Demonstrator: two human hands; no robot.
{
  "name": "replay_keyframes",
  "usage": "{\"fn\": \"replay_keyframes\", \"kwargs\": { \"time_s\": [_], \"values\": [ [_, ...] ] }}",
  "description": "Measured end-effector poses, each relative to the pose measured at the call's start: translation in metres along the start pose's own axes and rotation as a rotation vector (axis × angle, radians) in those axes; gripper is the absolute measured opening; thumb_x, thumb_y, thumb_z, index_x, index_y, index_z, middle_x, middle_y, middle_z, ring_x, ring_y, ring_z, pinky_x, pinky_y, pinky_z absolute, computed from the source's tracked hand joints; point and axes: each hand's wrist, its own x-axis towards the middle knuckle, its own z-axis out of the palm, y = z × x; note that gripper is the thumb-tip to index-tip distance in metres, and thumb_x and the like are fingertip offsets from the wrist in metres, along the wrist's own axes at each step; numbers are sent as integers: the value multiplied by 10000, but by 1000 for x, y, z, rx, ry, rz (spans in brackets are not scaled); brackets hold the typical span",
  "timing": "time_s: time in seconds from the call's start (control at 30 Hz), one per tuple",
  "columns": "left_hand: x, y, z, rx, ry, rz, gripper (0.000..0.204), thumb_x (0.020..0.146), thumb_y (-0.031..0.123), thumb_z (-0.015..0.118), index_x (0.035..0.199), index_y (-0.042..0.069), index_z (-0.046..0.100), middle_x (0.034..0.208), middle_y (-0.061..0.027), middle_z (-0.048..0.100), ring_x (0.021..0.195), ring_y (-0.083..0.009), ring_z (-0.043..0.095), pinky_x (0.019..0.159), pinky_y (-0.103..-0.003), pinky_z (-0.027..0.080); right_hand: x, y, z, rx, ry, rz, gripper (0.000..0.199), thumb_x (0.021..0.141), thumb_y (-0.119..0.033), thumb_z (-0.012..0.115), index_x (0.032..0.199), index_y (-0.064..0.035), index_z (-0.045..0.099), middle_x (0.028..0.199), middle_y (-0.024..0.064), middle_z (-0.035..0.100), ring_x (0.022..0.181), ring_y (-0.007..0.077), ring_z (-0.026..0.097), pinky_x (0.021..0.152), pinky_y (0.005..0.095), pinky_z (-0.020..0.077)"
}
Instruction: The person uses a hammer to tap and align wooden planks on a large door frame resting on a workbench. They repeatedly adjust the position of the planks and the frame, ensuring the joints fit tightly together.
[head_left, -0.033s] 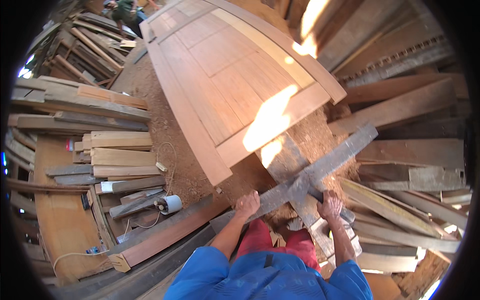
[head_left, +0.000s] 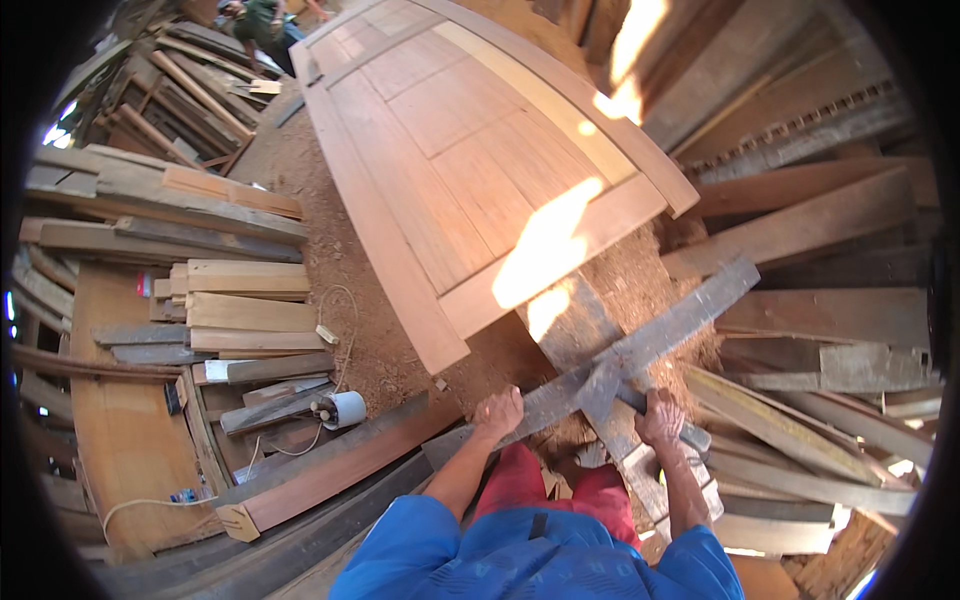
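Note:
A long weathered grey plank [head_left: 680, 308] lies slanting across in front of me. My left hand [head_left: 497, 412] is closed over its near left part, fingers curled on the edge. Against the plank's middle sits a grey wedge-shaped piece [head_left: 600, 388], with a short dark bar [head_left: 632, 398] running right from it. My right hand [head_left: 660, 416] is closed round this bar, whose grey end shows past the fist. Beyond the plank a large panelled wooden door [head_left: 460, 150] lies flat, bright sunlight patches on its near end. Under the plank stands a worn grey board [head_left: 580, 315].
Stacked planks [head_left: 250, 310] fill the left side, near a white cup-like container [head_left: 347, 409] and a pale cord [head_left: 150, 502]. Old boards [head_left: 800, 220] lean at right. A long beam [head_left: 340, 465] lies at my left. Another person [head_left: 262, 28] is at the far left.
The whole view has shifted slightly, so the door and planks appear a little further right and lower. Both hands keep the same hold.

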Motion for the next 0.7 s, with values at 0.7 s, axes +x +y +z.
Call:
{"fn": "replay_keyframes", "kwargs": {
  "time_s": [0.7],
  "values": [
    [-52, -29, 2, -135, 530, 174, 379, 942, 335, 581, 1248, 112, 580, 1097, -195, 669, 1031, -390, 616, 923, -505, 500, -23, -38, -31, -127, -446, -22, 339, 720, -175, 673, 1019, -17, 642, 962, 256, 707, 931, 402, 704, 843, 488, 563]
  ]
}}
